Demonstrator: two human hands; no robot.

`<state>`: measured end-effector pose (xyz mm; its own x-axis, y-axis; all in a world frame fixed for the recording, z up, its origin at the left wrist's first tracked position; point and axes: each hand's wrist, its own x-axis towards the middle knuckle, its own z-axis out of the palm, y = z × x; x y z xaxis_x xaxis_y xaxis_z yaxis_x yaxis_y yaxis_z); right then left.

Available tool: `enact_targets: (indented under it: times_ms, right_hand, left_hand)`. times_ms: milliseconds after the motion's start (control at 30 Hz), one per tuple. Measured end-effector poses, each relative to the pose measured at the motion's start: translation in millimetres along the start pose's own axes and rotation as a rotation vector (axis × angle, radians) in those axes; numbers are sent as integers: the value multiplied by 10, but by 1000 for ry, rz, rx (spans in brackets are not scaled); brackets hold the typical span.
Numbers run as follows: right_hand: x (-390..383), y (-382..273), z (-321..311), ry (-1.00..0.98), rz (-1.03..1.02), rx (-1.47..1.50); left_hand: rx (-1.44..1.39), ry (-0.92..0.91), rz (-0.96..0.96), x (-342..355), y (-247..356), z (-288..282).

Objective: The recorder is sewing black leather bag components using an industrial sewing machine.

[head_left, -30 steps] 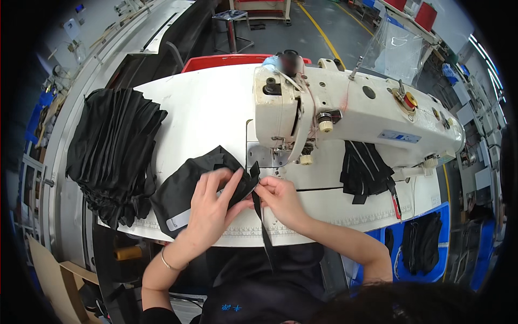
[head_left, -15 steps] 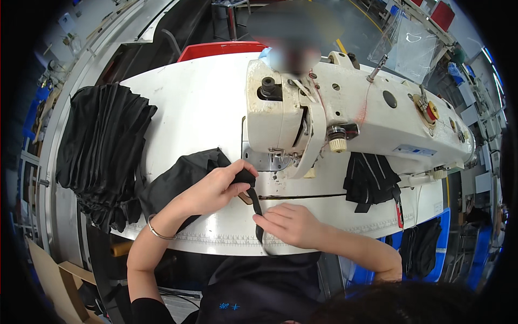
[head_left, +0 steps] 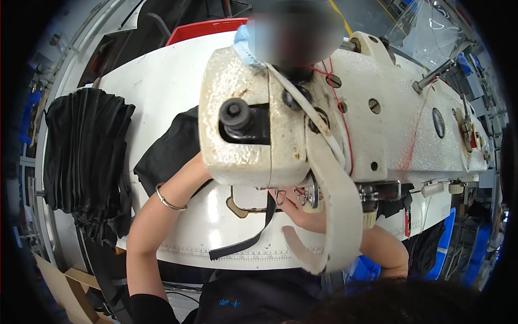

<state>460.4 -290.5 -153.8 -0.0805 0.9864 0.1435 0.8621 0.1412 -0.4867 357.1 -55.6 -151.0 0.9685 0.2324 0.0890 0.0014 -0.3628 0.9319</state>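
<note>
My left forearm, with a bangle at the wrist, reaches under the sewing machine head. That machine head hides my left hand and its fingers. A black fabric piece lies beside the left wrist and runs behind the machine. Below the needle area, my right hand is partly covered by the machine's pale curved guard. Its visible fingers are bent and close against a black fabric strip, whose fingertip contact is hidden. The strip's loose end trails toward the table's front edge.
A tall stack of black fabric pieces stands on the white table at the left. More black pieces lie at the right near a red-handled tool. A red bin sits behind; a blue bin at lower right.
Both hands have moved forward beneath the machine head with the fabric and strip. The view has come closer to the machine, which now covers the left hand. The strip's end swings out leftward.
</note>
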Motion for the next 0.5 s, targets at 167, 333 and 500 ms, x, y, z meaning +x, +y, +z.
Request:
enact_targets:
  times_ms: [167,333,500]
  right_hand:
    - [72,-68,-194,-5,-139,-160]
    - [92,-93,-169,67,-75,388]
    - [114,-181,-214,75,-276,-586]
  left_hand:
    - [14,-50,-25,15,-32,14]
    - [49,-72,-46,-47,11,-20]
    - [96,-73,-48,-142,250,-125]
